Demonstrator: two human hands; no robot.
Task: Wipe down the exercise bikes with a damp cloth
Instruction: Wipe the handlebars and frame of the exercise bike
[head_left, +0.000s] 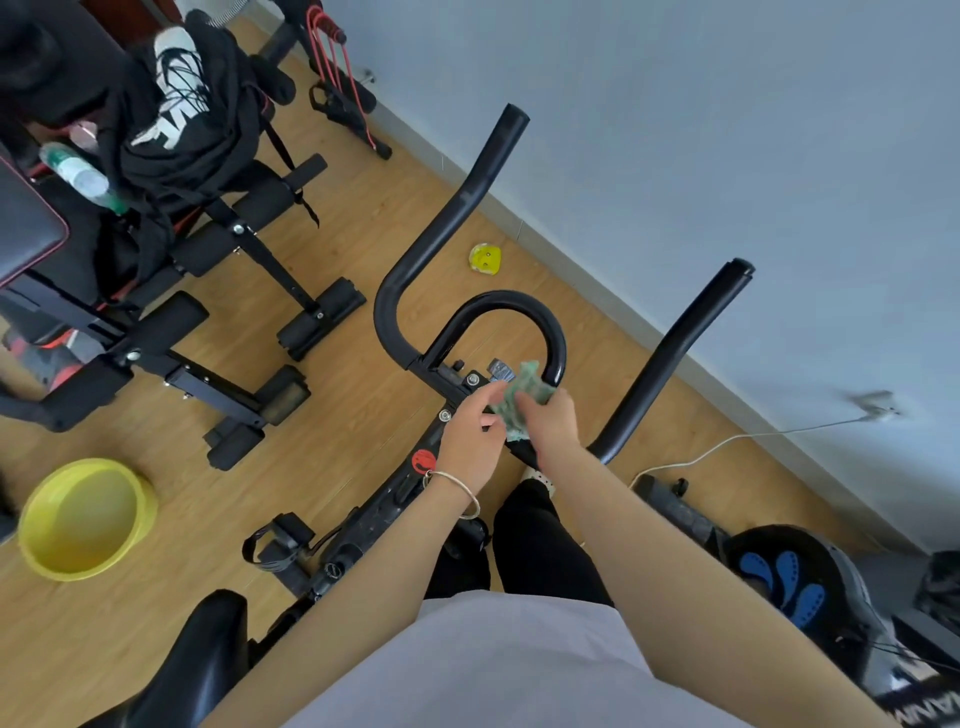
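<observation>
Grey shirt (519, 670) fills the near edge. Beyond it, the green cloth (523, 394) lies bunched on the exercise bike (376, 512), at 6 o'clock of its handlebar loop (498, 301); right hand (551, 422) curled round it, left hand (474, 439) seemingly pinching its edge. Yellow basin (83, 519) sits on the floor (363, 410) at 8 o'clock, weight bench (208, 249) at 10.

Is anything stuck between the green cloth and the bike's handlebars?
Nothing visible is in the way. The left hand and right hand hold the green cloth right at the middle of the handlebars, beside the loop bar.
</observation>
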